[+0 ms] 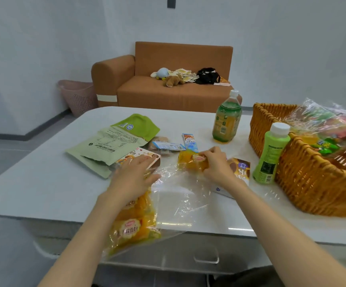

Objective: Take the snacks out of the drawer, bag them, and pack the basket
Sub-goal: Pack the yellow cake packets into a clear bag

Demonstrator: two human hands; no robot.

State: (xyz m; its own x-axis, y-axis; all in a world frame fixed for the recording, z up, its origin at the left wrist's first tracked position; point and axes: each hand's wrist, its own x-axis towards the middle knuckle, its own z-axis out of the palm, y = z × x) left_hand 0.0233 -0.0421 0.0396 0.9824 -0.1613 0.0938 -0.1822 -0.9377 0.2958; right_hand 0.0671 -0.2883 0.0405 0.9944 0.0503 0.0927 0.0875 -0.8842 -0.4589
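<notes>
I log: white table [43,183]; orange sofa [168,94] and pink bin [79,96] behind it. On it: left hand [132,177], fingers spread over clear bag [180,195]; right hand [215,162], fingers pinching yellow bread pack [189,162].

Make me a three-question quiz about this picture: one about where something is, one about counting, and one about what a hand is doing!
1. Where does the light green bottle stand?
A. right beside the wicker basket
B. inside the basket
C. under the table

2. How many bottles stand on the table?
A. one
B. two
C. four

3. What is the right hand doing?
A. lying flat
B. gripping a yellow snack packet
C. pouring a drink

Answers:
1 A, it stands upright by the basket's outer wall.
2 B, the light green one and the tea bottle.
3 B, its fingers curl round the packet.
</notes>
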